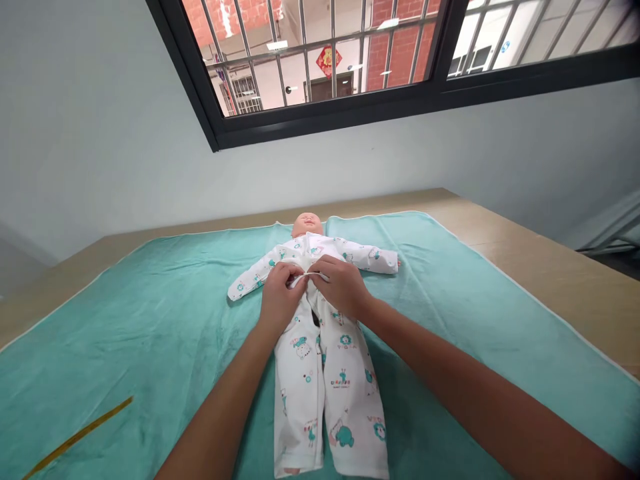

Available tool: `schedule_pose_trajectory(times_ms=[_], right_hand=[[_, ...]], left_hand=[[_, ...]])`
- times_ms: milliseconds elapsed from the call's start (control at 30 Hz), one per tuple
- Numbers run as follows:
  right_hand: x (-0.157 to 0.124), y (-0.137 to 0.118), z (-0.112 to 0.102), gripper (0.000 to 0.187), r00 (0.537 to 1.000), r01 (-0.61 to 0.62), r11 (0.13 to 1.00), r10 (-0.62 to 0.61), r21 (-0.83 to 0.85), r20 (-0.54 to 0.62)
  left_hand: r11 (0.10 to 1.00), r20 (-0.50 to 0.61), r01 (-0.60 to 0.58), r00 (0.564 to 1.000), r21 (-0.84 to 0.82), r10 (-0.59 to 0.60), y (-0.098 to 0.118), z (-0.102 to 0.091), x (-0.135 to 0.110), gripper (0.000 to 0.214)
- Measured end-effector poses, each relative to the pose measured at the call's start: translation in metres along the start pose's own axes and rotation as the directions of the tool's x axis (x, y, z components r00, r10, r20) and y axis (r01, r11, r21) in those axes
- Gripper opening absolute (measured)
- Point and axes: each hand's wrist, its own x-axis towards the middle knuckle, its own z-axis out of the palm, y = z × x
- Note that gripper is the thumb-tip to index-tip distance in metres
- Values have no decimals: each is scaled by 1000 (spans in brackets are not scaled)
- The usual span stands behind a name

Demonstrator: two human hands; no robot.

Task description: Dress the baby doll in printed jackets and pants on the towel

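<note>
A baby doll (307, 225) lies on its back, head toward the wall, dressed in a white printed top (367, 255) and white printed trousers (345, 380). Its sleeves spread out to both sides. Over the doll's waist, my left hand (281, 297) pinches one end of a thin white tie string (310, 274). The fingers of my right hand (344, 283) are closed on the same string from the other side. The two hands are close together, fingertips nearly touching. Between the trouser legs a small dark gap shows. My fingers hide part of the waist.
Under the doll a teal blanket (165, 320) with a white edge covers most of the wooden table (540, 260). A yellow-brown strip (80, 433) lies at the lower left. Beyond the table are a pale wall (320, 173) and a barred window with a dark frame (330, 110).
</note>
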Motion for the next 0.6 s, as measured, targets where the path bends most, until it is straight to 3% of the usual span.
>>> schedule_pose_trajectory(times_ms=[200,333,600], right_hand=[[7,7,-4,14,999,-4,993,-1,115,42],[8,6,-5,13,995,-9,995,-1,101,98],[4,-3,-1,14,996,-88,996,88,-9,10]], left_hand=[[1000,5,-18,1000,-3,18,2,-2,-2,9],[1000,16,-20,1000,-15,20,3,-2,-2,11],[997,47,66,997,-40,-64,7,-3,0,10]])
